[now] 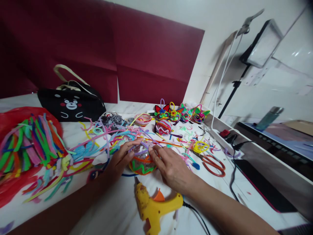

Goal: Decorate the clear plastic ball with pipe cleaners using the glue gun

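Clamped a decorated ball (142, 165) between left hand (121, 158) and right hand (171, 167), risking burns by brushing the possibly hot glue gun (154, 206).

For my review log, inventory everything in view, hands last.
Table: one, white, beneath
Glue gun: one, yellow, front
Scissors: one, orange-handled, right
Craft strips: many, multicoloured, across table
Plastic: one, red, left
Bag: one, black, back left
Cat-eared ornaments: four, multicoloured, back
Striped ball: one, pinkish, near ornaments
Clear ball: one, colour-trimmed, between hands
Wall sheets: two, maroon, behind
Lamp: one, black-framed, upper right
Bottle: one, greenish, right
Flat device: one, black, right
Left hand, right hand: two, bare, on ball
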`<action>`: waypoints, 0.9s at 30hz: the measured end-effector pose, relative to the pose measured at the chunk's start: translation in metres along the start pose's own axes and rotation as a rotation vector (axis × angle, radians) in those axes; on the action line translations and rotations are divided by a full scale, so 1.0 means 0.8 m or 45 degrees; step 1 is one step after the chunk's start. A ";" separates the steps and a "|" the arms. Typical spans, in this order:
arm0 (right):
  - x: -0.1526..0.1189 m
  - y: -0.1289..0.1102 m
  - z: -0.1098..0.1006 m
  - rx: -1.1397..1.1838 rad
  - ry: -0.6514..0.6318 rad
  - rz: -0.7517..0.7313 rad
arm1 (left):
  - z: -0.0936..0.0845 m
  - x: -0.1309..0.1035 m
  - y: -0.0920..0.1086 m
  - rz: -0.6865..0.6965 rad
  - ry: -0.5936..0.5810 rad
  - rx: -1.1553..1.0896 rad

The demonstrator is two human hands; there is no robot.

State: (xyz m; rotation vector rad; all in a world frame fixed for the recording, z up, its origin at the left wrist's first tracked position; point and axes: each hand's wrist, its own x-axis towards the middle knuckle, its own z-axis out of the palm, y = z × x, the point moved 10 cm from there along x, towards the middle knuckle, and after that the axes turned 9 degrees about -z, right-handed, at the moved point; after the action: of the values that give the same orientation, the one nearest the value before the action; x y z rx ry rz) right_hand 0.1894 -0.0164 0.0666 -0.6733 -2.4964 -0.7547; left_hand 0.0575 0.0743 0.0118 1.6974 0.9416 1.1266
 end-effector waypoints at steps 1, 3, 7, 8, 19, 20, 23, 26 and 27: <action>0.000 0.000 0.000 0.002 0.003 0.000 | 0.000 0.000 -0.001 -0.005 0.005 0.000; 0.000 0.000 0.000 0.011 0.003 0.003 | -0.001 0.000 -0.001 -0.007 0.021 0.006; 0.000 0.000 0.001 0.021 -0.009 0.002 | 0.000 0.002 -0.004 -0.037 0.019 -0.019; -0.001 0.000 0.001 0.023 -0.008 0.000 | 0.001 0.002 -0.005 -0.050 0.012 -0.041; 0.000 0.002 -0.001 0.068 0.022 0.021 | 0.008 -0.001 0.000 -0.039 -0.065 0.020; 0.000 0.002 0.000 0.076 0.020 0.023 | 0.008 -0.001 0.001 -0.017 -0.058 0.028; 0.001 0.003 -0.002 0.087 0.038 0.022 | 0.007 -0.001 0.002 0.018 -0.044 0.039; 0.002 0.002 -0.007 0.082 0.071 0.010 | 0.006 0.000 0.001 -0.006 -0.038 0.026; 0.003 0.002 -0.007 0.081 0.074 0.009 | 0.007 0.000 0.000 -0.024 -0.044 0.022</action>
State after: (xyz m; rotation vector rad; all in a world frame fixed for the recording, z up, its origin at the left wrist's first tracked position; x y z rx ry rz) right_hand 0.1902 -0.0181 0.0728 -0.6285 -2.4534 -0.6801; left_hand 0.0626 0.0726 0.0108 1.7134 0.9463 1.0766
